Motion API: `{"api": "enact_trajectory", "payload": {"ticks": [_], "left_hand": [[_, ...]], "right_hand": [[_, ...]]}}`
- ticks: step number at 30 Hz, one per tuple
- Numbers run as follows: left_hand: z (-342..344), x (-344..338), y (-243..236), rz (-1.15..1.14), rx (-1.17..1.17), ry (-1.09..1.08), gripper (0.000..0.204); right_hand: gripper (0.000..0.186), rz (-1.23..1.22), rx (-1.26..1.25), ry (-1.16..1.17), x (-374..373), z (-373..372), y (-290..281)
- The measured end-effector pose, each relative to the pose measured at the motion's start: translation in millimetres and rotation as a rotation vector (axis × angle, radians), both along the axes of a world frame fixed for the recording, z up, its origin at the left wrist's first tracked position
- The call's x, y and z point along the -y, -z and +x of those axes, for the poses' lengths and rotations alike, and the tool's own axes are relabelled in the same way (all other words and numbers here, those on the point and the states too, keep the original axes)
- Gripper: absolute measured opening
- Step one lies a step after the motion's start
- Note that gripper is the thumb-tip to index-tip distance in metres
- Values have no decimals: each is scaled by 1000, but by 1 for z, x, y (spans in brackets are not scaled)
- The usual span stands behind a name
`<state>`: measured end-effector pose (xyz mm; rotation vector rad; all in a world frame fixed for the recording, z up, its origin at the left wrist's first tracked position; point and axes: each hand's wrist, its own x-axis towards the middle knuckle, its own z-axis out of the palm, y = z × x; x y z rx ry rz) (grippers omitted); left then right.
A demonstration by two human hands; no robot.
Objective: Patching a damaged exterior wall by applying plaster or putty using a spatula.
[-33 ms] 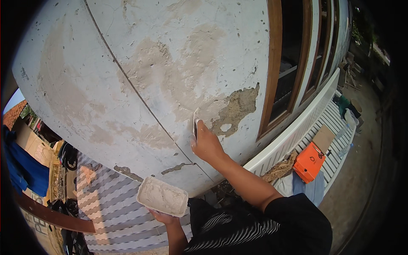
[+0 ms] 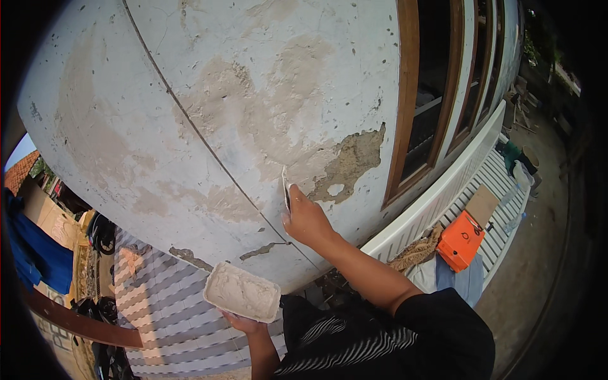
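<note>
In my right hand [image 2: 308, 218] is a putty knife [image 2: 285, 182], seen nearly edge-on, its blade against the whitish wall [image 2: 342, 76]. Fingers close round its handle. Beige filler [image 2: 297, 69] spreads over the wall in smeared patches. Just right of the blade, a rough grey-brown patch [image 2: 358, 158] of bare plaster shows where the paint is gone. Below, my left hand [image 2: 244, 323] supports a rectangular white tub [image 2: 277, 303] of beige filler from underneath; most of its fingers are hidden by the tub.
A brown-framed window [image 2: 408, 107] stands to the right. Beneath it, a slatted white bench [image 2: 503, 237] carries an orange bag [image 2: 460, 242], a brown board [image 2: 482, 206] and cloths. A dark crack line [image 2: 183, 107] crosses the wall. Patterned tiles [image 2: 171, 304] lie lower left, near blue cloth [image 2: 44, 247].
My right hand and the putty knife have shifted slightly left and down along the wall. The left hand and the tub stay in place.
</note>
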<state>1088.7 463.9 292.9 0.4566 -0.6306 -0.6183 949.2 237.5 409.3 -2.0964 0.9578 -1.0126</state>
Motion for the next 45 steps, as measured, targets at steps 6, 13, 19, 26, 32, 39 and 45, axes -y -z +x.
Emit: {"api": "enact_trajectory", "payload": {"ticks": [6, 13, 19, 26, 32, 39, 45], "left_hand": [[-3, 5, 3, 45, -130, -54, 66], [-4, 0, -1, 25, -75, -35, 65], [-11, 1, -4, 34, -104, 9, 64], [-16, 12, -5, 85, -108, -83, 65], [-12, 6, 1, 190, -36, -96, 66], [-20, 32, -25, -69, 196, 57, 75], [-25, 40, -27, -68, 73, 121, 73]], "right_hand": [[50, 102, 4, 73, -6, -41, 12], [54, 128, 88, 301, 37, -47, -7], [52, 4, 62, 122, -4, 19, -16], [53, 110, 48, -249, -42, -3, 26], [33, 775, 621, -443, -45, -64, 33], [43, 867, 720, -555, -46, -72, 38], [54, 919, 678, -621, -54, -73, 37]]}}
